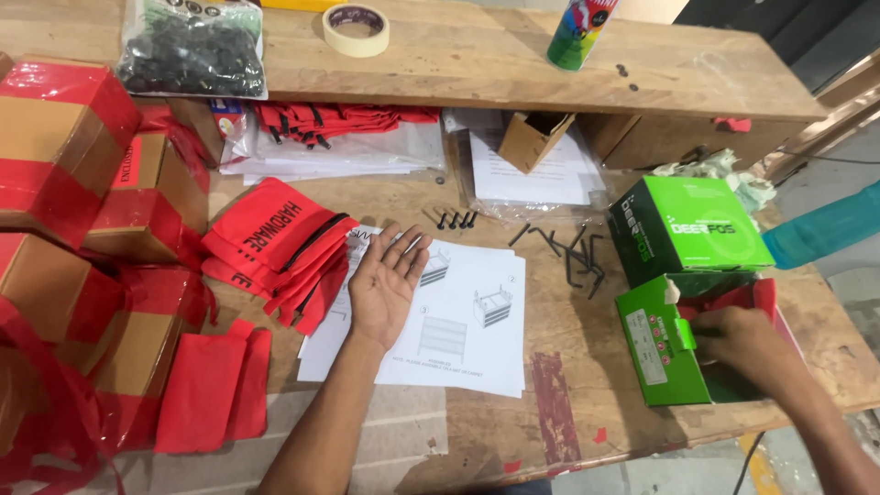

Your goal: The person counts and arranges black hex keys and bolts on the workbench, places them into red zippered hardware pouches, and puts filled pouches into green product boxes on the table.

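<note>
My left hand (386, 280) lies palm up and open on a white instruction sheet (467, 321) in the middle of the wooden table, holding nothing. Beside it to the left lies a stack of red zip pouches (275, 243). My right hand (738, 344) reaches into an open green cardboard box (655, 353) at the right edge of the table; its fingers are inside and I cannot tell what they hold. A second, shut green box (692, 225) stands just behind it.
Several black hex keys (573, 257) and black screws (456, 220) lie on the table (559, 385). Red-taped cardboard boxes (64, 183) fill the left. A raised shelf (458, 64) holds a masking tape roll (357, 27), a bag of black parts (192, 50) and a spray can (579, 32).
</note>
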